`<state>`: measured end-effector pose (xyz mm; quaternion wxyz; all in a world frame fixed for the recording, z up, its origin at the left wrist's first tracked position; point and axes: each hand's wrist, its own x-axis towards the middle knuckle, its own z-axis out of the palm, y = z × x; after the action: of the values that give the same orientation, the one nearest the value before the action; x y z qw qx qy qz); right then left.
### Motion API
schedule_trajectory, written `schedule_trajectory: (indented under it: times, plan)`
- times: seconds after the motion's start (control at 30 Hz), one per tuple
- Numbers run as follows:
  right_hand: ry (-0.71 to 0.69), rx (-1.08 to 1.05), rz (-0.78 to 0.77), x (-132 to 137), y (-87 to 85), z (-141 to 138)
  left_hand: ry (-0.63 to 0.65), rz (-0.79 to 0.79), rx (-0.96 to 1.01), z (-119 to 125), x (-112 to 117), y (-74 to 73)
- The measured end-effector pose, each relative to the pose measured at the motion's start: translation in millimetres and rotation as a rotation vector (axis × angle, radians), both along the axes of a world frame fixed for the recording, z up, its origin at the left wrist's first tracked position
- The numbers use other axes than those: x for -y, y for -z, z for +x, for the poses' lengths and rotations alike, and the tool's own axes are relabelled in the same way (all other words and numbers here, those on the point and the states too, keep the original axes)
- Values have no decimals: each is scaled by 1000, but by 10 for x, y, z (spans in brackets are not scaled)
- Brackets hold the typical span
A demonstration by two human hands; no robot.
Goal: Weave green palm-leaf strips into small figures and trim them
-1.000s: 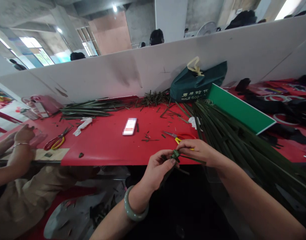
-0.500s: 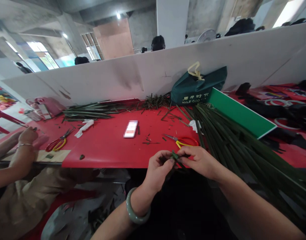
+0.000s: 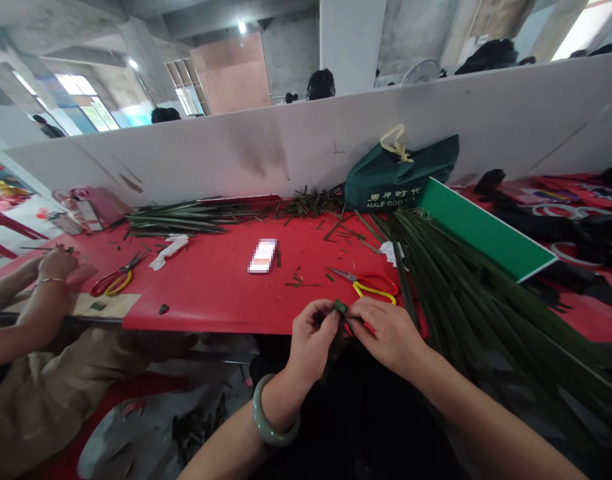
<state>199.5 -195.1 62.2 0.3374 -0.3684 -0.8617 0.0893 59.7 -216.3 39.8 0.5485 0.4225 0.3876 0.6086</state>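
Both my hands meet just below the front edge of the red table [image 3: 211, 287]. My left hand [image 3: 311, 337], with a pale green bangle on its wrist, pinches a small folded knot of green leaf strip [image 3: 341, 308]. My right hand [image 3: 386, 330] is closed on the same leaf strip from the right, fingertips touching the left hand's. The strip's loose ends hang down between the hands into the dark below. Scissors with red and yellow handles [image 3: 369, 287] lie on the table just beyond my right hand.
A big bundle of long green leaves [image 3: 466, 287] runs across the table's right side, by a green board [image 3: 481, 230] and a dark green bag [image 3: 401, 177]. More leaves [image 3: 186, 217], a blurred phone [image 3: 262, 256] and second scissors [image 3: 113, 280] lie left. Another person's arm [image 3: 41, 300] works at far left.
My hands have drawn closer together and a little lower, the right hand's fingers closing over the knot. The loose strip end that stuck out to the right is no longer seen.
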Motion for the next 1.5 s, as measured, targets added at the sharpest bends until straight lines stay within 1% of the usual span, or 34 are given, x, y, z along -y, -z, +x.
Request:
schedule_trajectory:
  times: [0.1, 0.17, 0.23, 0.3, 0.37, 0.47, 0.53, 0.57, 0.63, 0.7, 0.8, 0.93, 1.0, 1.07, 1.1, 1.2, 1.27, 1.33, 1.4, 1.5]
  plan:
    - [17, -20, 33, 31, -7, -18, -40, 27, -45, -2, -1, 20]
    - [24, -22, 29, 44, -12, -24, -68, 38, -80, -2, 1, 17]
    - [34, -25, 18, 51, -7, -30, -67, 41, -101, -2, 5, 9]
    - [55, -21, -4, 47, 12, -38, -42, 29, -80, -1, 8, 4]
    - [86, -12, -60, 32, 35, -44, -22, 3, -24, -1, 8, 10]
    - [94, -26, -218, 2, 47, -37, -8, -40, 52, -5, 1, 31]
    - [74, -64, -307, -5, 27, -14, -17, -45, 54, -11, -1, 39]
    - [68, -88, -325, -3, 9, 3, -30, -39, 35, -13, -1, 37]
    - [60, -129, -300, 8, -33, 40, -57, -22, -27, -16, 7, 22]
    - [46, -144, -219, 16, -72, 68, -71, -8, -80, -14, 21, 0]
    - [28, -102, -118, 15, -103, 75, -75, -3, -118, -13, 43, -29]
    - [39, -32, -89, 19, -120, 31, -96, 4, -192, -24, 53, -32]
    - [43, -19, -106, 28, -146, 11, -101, 14, -238, -29, 54, -26]
    - [23, -29, -181, 31, -186, 8, -107, 37, -287, -30, 59, -21]
    - [1, -47, -247, 27, -205, 14, -113, 58, -315, -28, 64, -21]
    - [-97, -146, -545, -13, -225, 50, -134, 163, -411, -25, 85, -27]
    - [-170, -260, -757, -53, -189, 74, -147, 246, -473, -31, 97, -35]
    - [-235, -401, -926, -90, -125, 88, -147, 321, -532, -45, 102, -47]
    - [-280, -526, -1044, -113, -54, 88, -130, 385, -592, -65, 100, -61]
    - [-314, -625, -1155, -121, 18, 80, -97, 461, -663, -97, 94, -81]
